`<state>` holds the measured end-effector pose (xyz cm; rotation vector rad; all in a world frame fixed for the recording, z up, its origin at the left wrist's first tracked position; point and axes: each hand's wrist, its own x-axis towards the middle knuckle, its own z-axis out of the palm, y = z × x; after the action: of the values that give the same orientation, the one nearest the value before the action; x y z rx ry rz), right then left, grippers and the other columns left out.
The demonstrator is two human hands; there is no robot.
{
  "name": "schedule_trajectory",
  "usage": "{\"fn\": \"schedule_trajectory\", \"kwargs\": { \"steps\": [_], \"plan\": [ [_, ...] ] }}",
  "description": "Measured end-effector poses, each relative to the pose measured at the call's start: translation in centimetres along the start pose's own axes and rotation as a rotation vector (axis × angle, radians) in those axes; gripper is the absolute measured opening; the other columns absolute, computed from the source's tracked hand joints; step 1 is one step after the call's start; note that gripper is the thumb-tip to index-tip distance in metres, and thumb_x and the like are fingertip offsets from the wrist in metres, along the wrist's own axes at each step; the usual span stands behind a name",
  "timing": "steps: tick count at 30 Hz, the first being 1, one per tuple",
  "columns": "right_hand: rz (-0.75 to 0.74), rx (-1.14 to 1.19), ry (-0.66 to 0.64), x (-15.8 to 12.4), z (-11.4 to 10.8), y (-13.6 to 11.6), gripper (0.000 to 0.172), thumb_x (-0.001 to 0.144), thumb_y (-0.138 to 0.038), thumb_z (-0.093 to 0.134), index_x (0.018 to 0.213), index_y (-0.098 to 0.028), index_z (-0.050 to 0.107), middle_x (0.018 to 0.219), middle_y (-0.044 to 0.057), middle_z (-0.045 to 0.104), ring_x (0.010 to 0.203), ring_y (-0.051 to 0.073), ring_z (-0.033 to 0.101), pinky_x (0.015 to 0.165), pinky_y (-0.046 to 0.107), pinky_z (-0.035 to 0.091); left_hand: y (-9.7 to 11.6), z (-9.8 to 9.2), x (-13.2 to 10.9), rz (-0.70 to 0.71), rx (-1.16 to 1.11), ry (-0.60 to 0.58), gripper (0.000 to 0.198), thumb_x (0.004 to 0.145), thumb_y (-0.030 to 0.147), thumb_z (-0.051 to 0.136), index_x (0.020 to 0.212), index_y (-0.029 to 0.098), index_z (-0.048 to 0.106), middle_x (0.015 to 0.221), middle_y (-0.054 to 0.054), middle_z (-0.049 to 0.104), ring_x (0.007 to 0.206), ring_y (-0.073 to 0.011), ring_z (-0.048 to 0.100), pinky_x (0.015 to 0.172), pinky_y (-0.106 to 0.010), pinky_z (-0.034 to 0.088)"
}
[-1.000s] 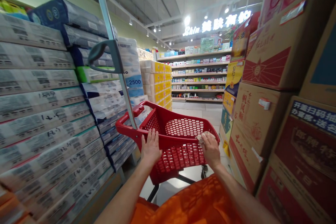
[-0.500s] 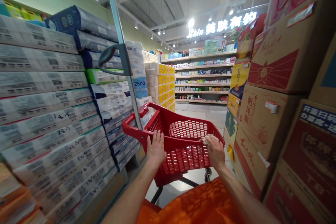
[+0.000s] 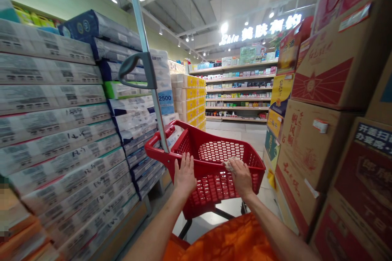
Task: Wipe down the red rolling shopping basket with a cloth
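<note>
A red plastic shopping basket on wheels (image 3: 214, 149) stands in front of me in a shop aisle. Its grey pull handle (image 3: 143, 69) rises from the near left corner. My left hand (image 3: 184, 172) lies on the near rim with the fingers stretched flat. My right hand (image 3: 240, 175) rests on the same rim further right, fingers closed on a small crumpled cloth (image 3: 229, 163). Nothing shows inside the basket.
Stacked packs of tissue paper (image 3: 61, 130) wall the aisle on the left. Cardboard boxes (image 3: 330, 98) are piled high on the right. Yellow packs (image 3: 190, 98) and product shelves (image 3: 239, 94) stand further ahead. The tiled floor (image 3: 232, 130) runs between them.
My right hand has slid left along the rim with the cloth. The view has shifted a little forward and the basket sits slightly further right.
</note>
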<state>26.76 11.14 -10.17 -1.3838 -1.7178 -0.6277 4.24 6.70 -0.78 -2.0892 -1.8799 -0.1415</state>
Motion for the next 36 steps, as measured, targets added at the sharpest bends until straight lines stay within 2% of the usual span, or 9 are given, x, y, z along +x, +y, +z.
{"fn": "schedule_trajectory", "kwargs": {
  "steps": [4, 10, 14, 17, 19, 21, 25, 31, 36],
  "plan": [
    [-0.12, 0.092, -0.022, 0.7, 0.5, -2.9, 0.038, 0.084, -0.012, 0.035, 0.116, -0.018, 0.053, 0.12, 0.007, 0.055, 0.115, 0.02, 0.046, 0.097, 0.038, 0.03, -0.5, 0.1, -0.2, 0.035, -0.008, 0.02, 0.075, 0.071, 0.034, 0.048, 0.137, 0.01, 0.022, 0.146, -0.009, 0.013, 0.135, -0.0247, 0.003, 0.108, -0.049, 0.005],
    [0.033, 0.027, 0.027, 0.0, 0.6, -2.6, 0.038, 0.086, -0.032, 0.04, 0.118, -0.014, 0.051, 0.123, 0.013, 0.052, 0.114, 0.026, 0.045, 0.095, 0.047, 0.029, -0.9, 0.4, -0.3, 0.078, -0.047, 0.06, 0.073, 0.069, 0.032, 0.048, 0.135, 0.01, 0.026, 0.145, -0.01, 0.017, 0.134, -0.024, 0.008, 0.108, -0.049, 0.007],
    [-0.053, 0.09, 0.02, 0.8, 1.3, -6.8, 0.039, 0.086, -0.029, 0.04, 0.119, -0.011, 0.05, 0.126, 0.014, 0.049, 0.119, 0.025, 0.04, 0.098, 0.042, 0.028, -1.1, 0.5, -0.5, 0.128, -0.095, 0.096, 0.07, 0.069, 0.031, 0.05, 0.133, 0.011, 0.032, 0.143, -0.01, 0.025, 0.133, -0.0243, 0.015, 0.108, -0.049, 0.009],
    [-0.139, 0.146, 0.013, 1.6, 1.6, -9.4, 0.036, 0.087, -0.023, 0.037, 0.119, -0.017, 0.051, 0.128, 0.01, 0.048, 0.122, 0.022, 0.037, 0.1, 0.041, 0.025, -3.2, 0.3, -0.9, 0.211, -0.133, 0.222, 0.061, 0.073, 0.027, 0.045, 0.132, 0.015, 0.034, 0.141, -0.006, 0.031, 0.132, -0.0201, 0.021, 0.109, -0.045, 0.01],
    [-0.139, 0.144, 0.006, 1.7, 1.7, -9.2, 0.036, 0.088, -0.019, 0.035, 0.12, -0.019, 0.051, 0.129, 0.008, 0.048, 0.121, 0.021, 0.039, 0.1, 0.041, 0.024, -5.6, -0.1, -0.9, 0.088, -0.132, 0.382, 0.058, 0.075, 0.022, 0.041, 0.132, 0.014, 0.033, 0.141, -0.007, 0.032, 0.131, -0.0186, 0.023, 0.109, -0.042, 0.01],
    [-0.094, 0.123, 0.001, 1.6, 1.8, -8.2, 0.037, 0.088, -0.018, 0.033, 0.121, -0.019, 0.05, 0.128, 0.01, 0.048, 0.119, 0.021, 0.042, 0.1, 0.042, 0.024, -8.4, -0.6, -0.7, -0.156, -0.112, 0.496, 0.058, 0.076, 0.02, 0.039, 0.132, 0.01, 0.032, 0.14, -0.011, 0.032, 0.131, -0.0216, 0.023, 0.108, -0.046, 0.012],
    [-0.061, 0.16, 0.005, 2.1, 2.1, -9.1, 0.039, 0.087, -0.017, 0.032, 0.124, -0.015, 0.047, 0.127, 0.013, 0.048, 0.119, 0.022, 0.041, 0.098, 0.043, 0.027, -11.6, -1.2, -0.1, -0.177, -0.046, 0.36, 0.058, 0.07, 0.021, 0.044, 0.128, 0.013, 0.038, 0.138, -0.01, 0.035, 0.131, -0.0264, 0.021, 0.104, -0.055, 0.012],
    [-0.228, 0.325, 0.049, 5.8, 1.8, -18.7, 0.039, 0.085, -0.023, 0.043, 0.123, -0.018, 0.048, 0.131, 0.011, 0.044, 0.125, 0.023, 0.033, 0.1, 0.041, 0.027, -10.8, -1.0, -0.8, -0.163, -0.017, 0.319, 0.065, 0.068, 0.022, 0.046, 0.131, 0.012, 0.034, 0.143, -0.009, 0.027, 0.133, -0.025, 0.013, 0.105, -0.056, 0.01],
    [-0.224, 0.366, -0.006, 6.9, 1.3, -19.5, 0.034, 0.081, -0.022, 0.05, 0.115, -0.028, 0.054, 0.132, 0.009, 0.043, 0.12, 0.023, 0.041, 0.098, 0.047, 0.026, -10.6, -1.4, -1.2, -0.141, -0.031, 0.284, 0.067, 0.067, 0.021, 0.046, 0.132, 0.015, 0.032, 0.144, -0.007, 0.023, 0.134, -0.0245, 0.011, 0.105, -0.056, 0.01]
  ]
}}
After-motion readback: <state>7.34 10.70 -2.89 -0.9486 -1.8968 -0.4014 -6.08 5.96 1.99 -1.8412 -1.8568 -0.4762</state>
